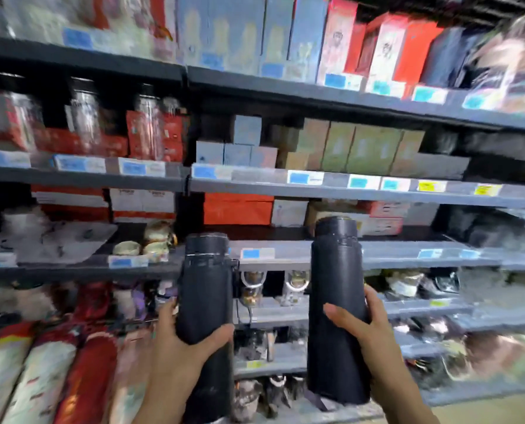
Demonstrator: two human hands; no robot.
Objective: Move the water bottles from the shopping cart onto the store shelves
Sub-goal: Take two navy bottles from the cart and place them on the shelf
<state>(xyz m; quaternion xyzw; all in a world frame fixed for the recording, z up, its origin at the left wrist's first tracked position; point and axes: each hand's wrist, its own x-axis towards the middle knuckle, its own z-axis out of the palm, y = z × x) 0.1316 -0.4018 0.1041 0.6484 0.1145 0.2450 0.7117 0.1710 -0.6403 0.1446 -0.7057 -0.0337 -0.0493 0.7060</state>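
Observation:
I hold two tall matte black water bottles upright in front of the store shelves (pixel 377 255). My left hand (pixel 175 350) grips the lower half of the left bottle (pixel 206 286), thumb across its front. My right hand (pixel 368 328) grips the middle of the right bottle (pixel 336 270), thumb on the front and fingers behind. Both bottle tops reach about the height of the third shelf edge. The shopping cart is out of sight. The picture is blurred.
Grey shelves run across the whole view with blue and yellow price tags. Boxes in red, blue and green (pixel 359 151) fill the upper shelves. Clear bottles (pixel 84 117) stand at the left. Rolled red and white items (pixel 56 371) lie at the lower left.

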